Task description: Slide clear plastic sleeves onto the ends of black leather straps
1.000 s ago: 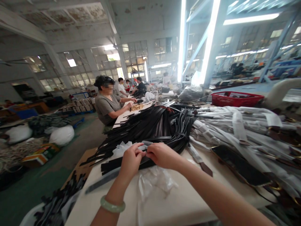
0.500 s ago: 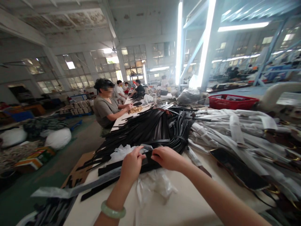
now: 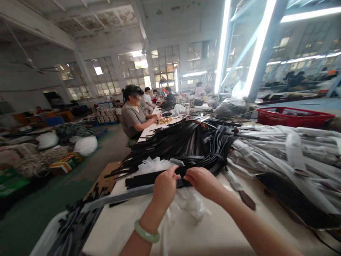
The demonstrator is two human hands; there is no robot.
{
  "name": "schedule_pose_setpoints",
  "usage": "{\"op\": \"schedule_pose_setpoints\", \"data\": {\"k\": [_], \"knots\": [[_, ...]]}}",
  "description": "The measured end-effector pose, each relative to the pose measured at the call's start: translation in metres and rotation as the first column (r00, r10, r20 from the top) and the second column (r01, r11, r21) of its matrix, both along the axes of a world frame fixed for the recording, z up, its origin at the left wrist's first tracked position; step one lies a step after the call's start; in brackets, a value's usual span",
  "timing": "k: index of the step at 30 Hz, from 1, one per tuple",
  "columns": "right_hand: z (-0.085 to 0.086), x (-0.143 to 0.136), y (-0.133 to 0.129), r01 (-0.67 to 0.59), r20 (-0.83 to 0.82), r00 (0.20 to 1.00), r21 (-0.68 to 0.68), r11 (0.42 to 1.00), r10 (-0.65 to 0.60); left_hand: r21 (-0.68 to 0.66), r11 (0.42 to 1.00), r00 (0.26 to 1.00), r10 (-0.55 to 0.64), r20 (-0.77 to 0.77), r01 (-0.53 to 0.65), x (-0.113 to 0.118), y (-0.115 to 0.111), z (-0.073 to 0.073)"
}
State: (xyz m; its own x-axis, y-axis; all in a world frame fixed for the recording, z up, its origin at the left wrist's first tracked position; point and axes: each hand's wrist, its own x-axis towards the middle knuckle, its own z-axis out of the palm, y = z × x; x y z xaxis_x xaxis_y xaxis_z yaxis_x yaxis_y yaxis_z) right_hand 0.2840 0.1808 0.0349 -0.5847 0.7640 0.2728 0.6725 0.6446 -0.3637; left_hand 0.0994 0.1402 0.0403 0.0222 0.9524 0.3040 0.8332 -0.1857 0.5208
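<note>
Flat black leather strap [image 3: 149, 179] lies across the near edge of the white worktable [image 3: 213, 227], one end caught between my hands: my left hand [image 3: 165, 188] pinches it from above, fingers curled tight, and my right hand [image 3: 204, 183] is clenched on the same end just beside it. Crumpled clear plastic wrap [image 3: 190, 204] sits under both hands; a clear plastic sleeve [image 3: 117, 199] trails off the table's left edge. Behind: big heap of black straps [image 3: 186, 144], then a pile of white-wrapped belts [image 3: 279, 149], a red plastic basket [image 3: 293, 117], a seated co-worker [image 3: 133, 117] farther along.
</note>
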Motion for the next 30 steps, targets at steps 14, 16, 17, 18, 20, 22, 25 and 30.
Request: {"op": "schedule_pose_setpoints", "data": {"k": [14,16,17,18,20,22,25,30], "knots": [[-0.01,-0.014,-0.02,-0.126,-0.224,0.97,-0.143,0.982,0.092,0.02,0.997,0.996,-0.08,0.047,0.079,-0.001,-0.012,-0.006],[-0.011,-0.017,-0.027,-0.163,-0.251,0.96,-0.151,0.975,0.122,0.048,0.993,0.994,-0.107,0.014,0.106,-0.013,-0.02,-0.006],[-0.012,-0.016,-0.031,-0.175,-0.27,0.954,-0.156,0.972,0.129,0.066,0.991,0.993,-0.116,-0.015,0.117,-0.021,-0.025,-0.007],[-0.012,-0.015,-0.035,-0.181,-0.289,0.948,-0.161,0.97,0.13,0.078,0.989,0.991,-0.123,-0.054,0.127,-0.029,-0.032,-0.008],[-0.013,-0.013,-0.042,-0.183,-0.318,0.94,-0.16,0.97,0.125,0.07,0.987,0.98,-0.134,-0.146,0.145,-0.046,-0.048,-0.012],[-0.016,-0.016,-0.049,-0.211,-0.319,0.934,-0.132,0.969,0.16,0.048,0.992,0.967,-0.103,-0.233,0.117,-0.064,-0.069,-0.015],[-0.025,-0.022,-0.06,-0.272,-0.282,0.926,-0.045,0.961,0.249,0.098,0.99,0.943,0.124,-0.31,-0.098,-0.106,-0.115,-0.01],[-0.081,0.011,-0.059,-0.11,-0.303,0.945,0.064,0.992,0.125,0.198,0.648,0.597,0.758,-0.262,-0.736,-0.225,-0.239,0.046]]}}
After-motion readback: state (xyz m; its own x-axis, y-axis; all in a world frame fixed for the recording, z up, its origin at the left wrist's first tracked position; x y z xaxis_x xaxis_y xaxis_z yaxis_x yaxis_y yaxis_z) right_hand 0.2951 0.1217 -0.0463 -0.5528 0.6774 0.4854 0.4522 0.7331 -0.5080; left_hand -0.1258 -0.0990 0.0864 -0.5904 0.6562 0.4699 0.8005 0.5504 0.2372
